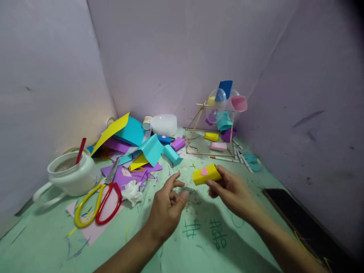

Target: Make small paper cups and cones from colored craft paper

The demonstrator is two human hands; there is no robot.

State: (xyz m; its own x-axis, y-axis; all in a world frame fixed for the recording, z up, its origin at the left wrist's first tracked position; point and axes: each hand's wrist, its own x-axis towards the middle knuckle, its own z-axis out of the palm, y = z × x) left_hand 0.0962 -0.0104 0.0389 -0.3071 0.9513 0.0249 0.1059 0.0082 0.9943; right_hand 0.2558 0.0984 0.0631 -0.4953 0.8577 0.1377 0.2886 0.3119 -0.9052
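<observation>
Right hand (231,191): grasping. I pinch a yellow paper tube (210,176) by its right end, thumb below and fingers behind; it sits just above the middle of the green tabletop (34,239), tilted slightly, its left end pointing toward my other hand. A pink paper heart (204,171) shows on the side facing me.

Left hand (167,206): released. Fingers loosely curled, index forward, thumb apart from it; no object visible in the grip. It hangs near the tube, to its left, not touching.

Far right: a stick frame (195,126) carries clear plastic discs (211,113) with paper cups around them, including a blue cup (225,90), a pink cup (239,103) and a teal cup (224,120). Within its base lie another yellow piece (211,137) and a pale pink piece (218,146).

Near right: a black, flat, phone-like object (290,216).

Left: scissors (116,206), one handle loop yellow, one red, blades parted slightly and pointing away from me. Beside them, crumpled white tissue (132,193). Farther left, a white mug (75,176) with a red stick (81,151) leaning in it. Beyond, a loose pile containing yellow paper (110,132) and teal paper (152,149).
</observation>
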